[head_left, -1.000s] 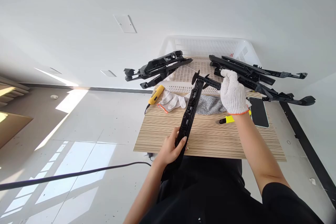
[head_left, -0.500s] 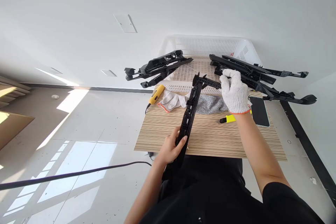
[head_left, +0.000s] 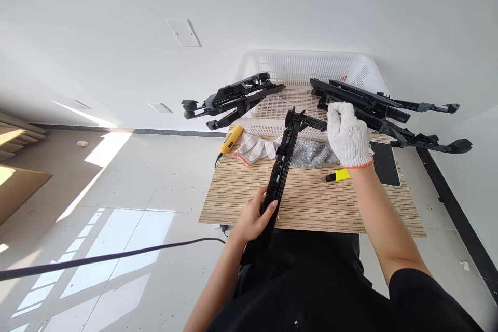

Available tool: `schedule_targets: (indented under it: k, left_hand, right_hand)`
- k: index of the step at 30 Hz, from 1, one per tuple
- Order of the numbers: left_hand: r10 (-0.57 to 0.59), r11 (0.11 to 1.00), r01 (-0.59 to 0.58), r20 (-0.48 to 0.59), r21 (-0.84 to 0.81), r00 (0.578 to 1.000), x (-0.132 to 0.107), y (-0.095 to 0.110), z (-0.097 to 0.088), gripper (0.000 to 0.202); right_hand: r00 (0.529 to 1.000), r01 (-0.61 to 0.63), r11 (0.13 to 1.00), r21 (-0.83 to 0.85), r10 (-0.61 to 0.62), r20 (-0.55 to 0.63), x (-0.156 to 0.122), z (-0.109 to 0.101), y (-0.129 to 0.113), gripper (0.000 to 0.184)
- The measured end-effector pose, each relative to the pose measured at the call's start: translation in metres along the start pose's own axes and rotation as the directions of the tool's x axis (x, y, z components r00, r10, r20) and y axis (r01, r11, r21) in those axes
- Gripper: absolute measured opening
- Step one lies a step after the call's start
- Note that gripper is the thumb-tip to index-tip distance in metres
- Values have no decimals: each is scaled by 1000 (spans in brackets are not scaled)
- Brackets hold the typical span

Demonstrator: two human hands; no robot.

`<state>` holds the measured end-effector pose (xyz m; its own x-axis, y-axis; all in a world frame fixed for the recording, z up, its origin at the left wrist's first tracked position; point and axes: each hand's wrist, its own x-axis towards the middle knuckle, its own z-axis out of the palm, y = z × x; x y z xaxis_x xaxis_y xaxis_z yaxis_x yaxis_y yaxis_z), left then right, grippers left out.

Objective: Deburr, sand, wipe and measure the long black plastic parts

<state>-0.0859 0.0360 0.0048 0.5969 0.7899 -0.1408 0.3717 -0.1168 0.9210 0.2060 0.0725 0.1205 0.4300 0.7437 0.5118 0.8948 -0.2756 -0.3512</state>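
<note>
My bare left hand (head_left: pixel 254 218) is wrapped round the lower part of a long black plastic trim piece (head_left: pixel 278 176), held tilted above the table's front edge. In a white knit glove with an orange cuff, my right hand (head_left: pixel 347 132) is closed on a black caliper (head_left: pixel 311 122). The caliper's jaws are at the trim piece's far end; whether they touch it I cannot tell. Part of the caliper is hidden by the glove.
A white plastic basket (head_left: pixel 307 54) stands at the back, with black trim pieces (head_left: pixel 233 97) on its left and more (head_left: pixel 373 106) on its right. On the striped table (head_left: pixel 233 202) lie a yellow tool (head_left: pixel 232 139), white gloves (head_left: pixel 254 148), a grey cloth (head_left: pixel 311 154), a yellow cutter (head_left: pixel 341 175) and a dark tablet (head_left: pixel 384 163).
My right hand and the caliper have barely shifted. The left hand keeps its grip on the trim piece, and the view has moved very slightly.
</note>
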Motion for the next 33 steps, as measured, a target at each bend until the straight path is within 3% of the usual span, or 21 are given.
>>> schedule_targets:
  k: [9,17,22,33]
  left_hand:
    - [-18,980,26,44,-196,999,0,0,2,43]
    - [-1,984,7,31,-176,1000,0,-1,3,42]
    - [-4,988,8,29,-153,1000,0,0,3,42]
    - [-15,992,19,32,-127,999,0,2,2,39]
  right_hand:
    - [995,8,1000,-14,-6,98,2,-7,-1,41]
    - [981,86,993,-76,-71,180,6,-13,-4,49]
    - [979,54,993,-102,-32,202,6,-14,-7,48]
    - [994,73,997,-9,-73,78,5,-6,0,48]
